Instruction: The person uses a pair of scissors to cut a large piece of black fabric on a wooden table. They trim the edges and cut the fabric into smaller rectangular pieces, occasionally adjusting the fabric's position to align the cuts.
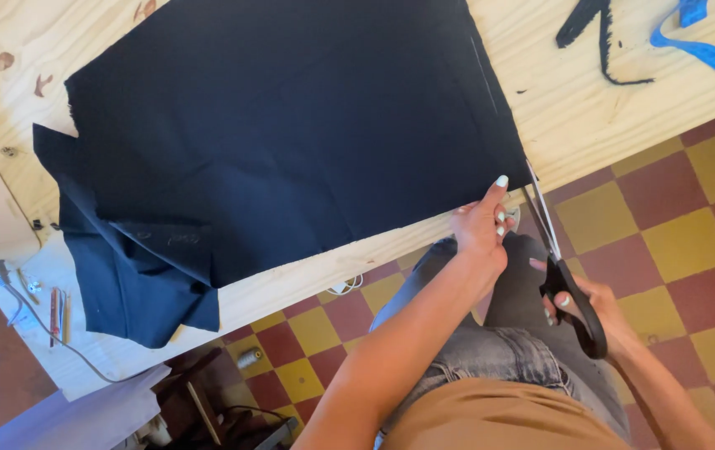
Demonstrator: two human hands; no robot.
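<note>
Where the dark navy cloth (pixel 291 125) reaches the near edge of the pale wooden table (pixel 574 100), the left hand (pixel 482 225) pinches its corner, thumb up and fingertips curled onto the hem, so its grip is closed on the cloth. The cloth is a large, flat, matte sheet spread across most of the table, smooth in the middle, with a faint straight line running close to its right edge. Its left end is folded into several layers that hang over the table's edge, with a rough, slightly frayed border near the top left.

Just beside the left hand, the right hand (pixel 582 304) holds a pair of scissors (pixel 557 250) by their black handles, fingers through the loops, its grip closed on them. The silver blades are parted a little and point up toward the cloth's right corner, their tips at the table's edge.

Further right on the table lie a black scrap of fabric (pixel 599 33) and a blue measuring tape (pixel 707 50), well apart from the hands. Below is a floor of red and yellow tiles (pixel 682 225), with a small spool of thread (pixel 249 358) on it.
</note>
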